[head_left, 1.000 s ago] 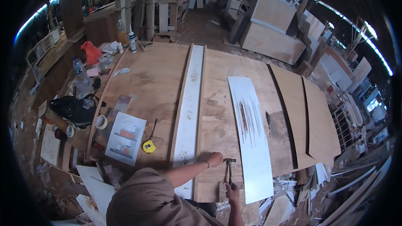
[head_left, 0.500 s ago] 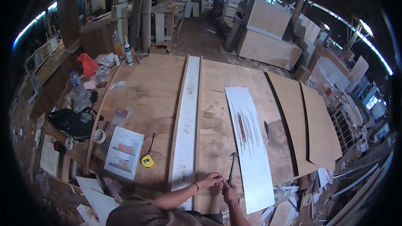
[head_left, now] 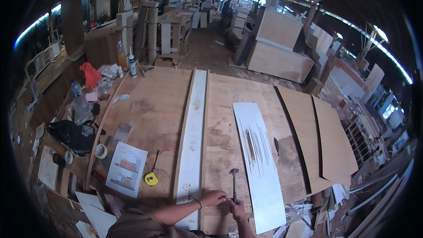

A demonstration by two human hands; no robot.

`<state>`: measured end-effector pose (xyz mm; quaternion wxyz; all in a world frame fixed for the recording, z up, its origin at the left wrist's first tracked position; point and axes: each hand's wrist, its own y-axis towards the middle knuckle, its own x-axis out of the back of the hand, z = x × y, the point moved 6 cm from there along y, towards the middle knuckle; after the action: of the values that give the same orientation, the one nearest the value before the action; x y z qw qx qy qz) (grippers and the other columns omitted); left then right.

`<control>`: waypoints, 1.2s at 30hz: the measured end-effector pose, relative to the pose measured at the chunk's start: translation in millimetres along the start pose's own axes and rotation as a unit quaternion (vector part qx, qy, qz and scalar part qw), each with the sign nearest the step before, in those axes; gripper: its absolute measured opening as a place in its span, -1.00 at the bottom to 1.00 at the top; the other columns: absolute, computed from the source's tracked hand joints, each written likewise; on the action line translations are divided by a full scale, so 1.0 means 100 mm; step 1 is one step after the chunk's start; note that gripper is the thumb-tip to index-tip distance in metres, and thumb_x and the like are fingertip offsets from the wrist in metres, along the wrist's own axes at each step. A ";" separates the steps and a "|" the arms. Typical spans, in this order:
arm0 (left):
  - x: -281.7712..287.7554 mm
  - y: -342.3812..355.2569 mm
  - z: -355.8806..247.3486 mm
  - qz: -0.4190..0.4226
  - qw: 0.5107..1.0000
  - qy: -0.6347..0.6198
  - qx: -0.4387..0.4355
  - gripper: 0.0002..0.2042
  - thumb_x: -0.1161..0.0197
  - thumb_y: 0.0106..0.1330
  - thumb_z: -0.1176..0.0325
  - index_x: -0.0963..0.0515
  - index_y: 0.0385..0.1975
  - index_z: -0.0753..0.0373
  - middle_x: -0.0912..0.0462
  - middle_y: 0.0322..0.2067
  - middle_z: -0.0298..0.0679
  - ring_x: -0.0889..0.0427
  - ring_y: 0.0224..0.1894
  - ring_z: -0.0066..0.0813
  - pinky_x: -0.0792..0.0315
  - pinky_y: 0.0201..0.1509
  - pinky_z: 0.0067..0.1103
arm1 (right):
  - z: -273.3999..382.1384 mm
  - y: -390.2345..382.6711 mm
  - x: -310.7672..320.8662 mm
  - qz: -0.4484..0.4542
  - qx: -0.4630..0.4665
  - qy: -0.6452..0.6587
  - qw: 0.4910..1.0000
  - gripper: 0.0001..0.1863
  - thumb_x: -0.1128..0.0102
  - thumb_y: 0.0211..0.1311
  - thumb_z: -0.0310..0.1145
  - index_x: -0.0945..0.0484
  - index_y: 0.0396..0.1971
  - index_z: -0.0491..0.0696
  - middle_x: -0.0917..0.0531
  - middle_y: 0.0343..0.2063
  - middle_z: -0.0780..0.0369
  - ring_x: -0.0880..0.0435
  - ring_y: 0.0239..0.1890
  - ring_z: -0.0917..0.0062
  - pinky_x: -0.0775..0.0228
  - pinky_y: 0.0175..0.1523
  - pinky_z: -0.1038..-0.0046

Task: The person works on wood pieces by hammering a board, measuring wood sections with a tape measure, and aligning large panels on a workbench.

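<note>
My right hand (head_left: pixel 237 210) is closed round the lower handle of a hammer (head_left: pixel 235 187), whose head points away from me over the wooden table. Just left of it, my left hand (head_left: pixel 215 198) has its fingers pinched together close to the right thumb. Whatever sits in that pinch is too small to make out. The left wrist lies above a long white channel piece (head_left: pixel 196 119) with wooden edges. To the right of the hammer lies a flat white board (head_left: pixel 265 198) with many thin dark strips (head_left: pixel 257 150) on it.
A yellow tape measure (head_left: pixel 151 179), a printed drawing sheet (head_left: pixel 127 169) and a roll of tape (head_left: pixel 101 151) lie on the left. Two curved brown panels (head_left: pixel 304 136) overlap at the right. A sealant tube (head_left: pixel 132 64) stands at the far left corner. Offcuts (head_left: pixel 328 207) crowd the right side.
The hammer has swung from a rightward slant to nearly straight ahead. Both hands sit slightly lower and further left in the picture, still close together. The whole view has shifted somewhat.
</note>
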<state>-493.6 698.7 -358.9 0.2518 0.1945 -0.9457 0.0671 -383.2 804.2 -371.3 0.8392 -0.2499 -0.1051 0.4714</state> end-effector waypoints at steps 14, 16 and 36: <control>-0.03 0.24 0.48 -0.100 0.989 0.056 0.092 -0.81 -0.19 0.23 0.30 -0.63 -0.21 0.14 -0.70 -0.39 -0.16 -0.68 -0.32 -0.25 -0.53 -0.22 -0.40 | -0.40 -0.02 0.36 -0.149 0.065 -0.028 0.986 -0.72 -0.29 0.22 -0.22 -0.43 -0.60 0.03 -0.36 -0.75 0.45 -0.23 -0.79 0.78 0.02 -0.72 0.62; -0.16 0.34 0.76 -0.093 0.988 -0.054 0.108 -0.83 -0.25 0.23 0.32 -0.63 -0.25 0.22 -0.71 -0.40 -0.17 -0.68 -0.37 -0.37 -0.54 -0.26 -0.49 | -0.43 -0.02 0.34 -0.151 0.048 -0.044 0.986 -0.73 -0.28 0.23 -0.22 -0.44 -0.58 0.02 -0.36 -0.76 0.45 -0.22 -0.80 0.78 0.03 -0.72 0.61; -0.45 0.34 0.63 -0.037 0.888 -0.418 0.189 -0.75 -0.17 0.39 0.19 -0.64 -0.21 0.24 -0.65 -0.37 -0.46 -0.51 -0.41 -0.77 -0.39 -0.37 -0.75 | 0.04 0.20 0.10 -0.059 0.051 0.053 0.996 -0.83 -0.27 0.24 -0.29 -0.63 -0.46 -0.06 -0.40 -0.74 0.44 -0.25 -0.76 0.77 0.01 -0.67 0.63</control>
<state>-499.9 730.9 -436.3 -0.2063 0.2833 -0.9249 0.1477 -394.2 822.8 -378.9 0.8819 -0.2242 -0.0509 0.4116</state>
